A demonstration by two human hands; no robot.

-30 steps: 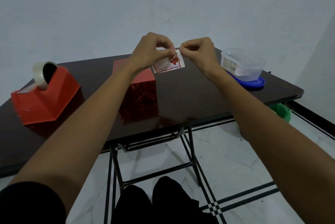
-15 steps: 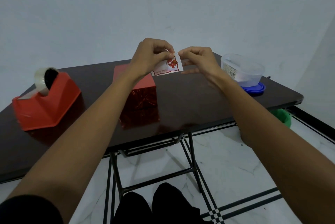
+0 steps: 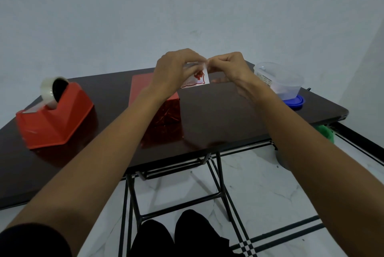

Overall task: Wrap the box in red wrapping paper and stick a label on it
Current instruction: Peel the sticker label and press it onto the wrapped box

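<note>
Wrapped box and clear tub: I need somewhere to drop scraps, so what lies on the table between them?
Head view: bare tabletop between wrapped box and clear tub; the label is held above it.

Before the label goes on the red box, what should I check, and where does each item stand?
1. Label pinched by left grip and right grip: ok.
2. Label backing peeled off: cannot tell.
3. Box, visible faces in red paper, resting on table: ok.
4. Visible part of box top bare: ok.
5. Label stuck to box: not ok, it is held in the air.
</note>
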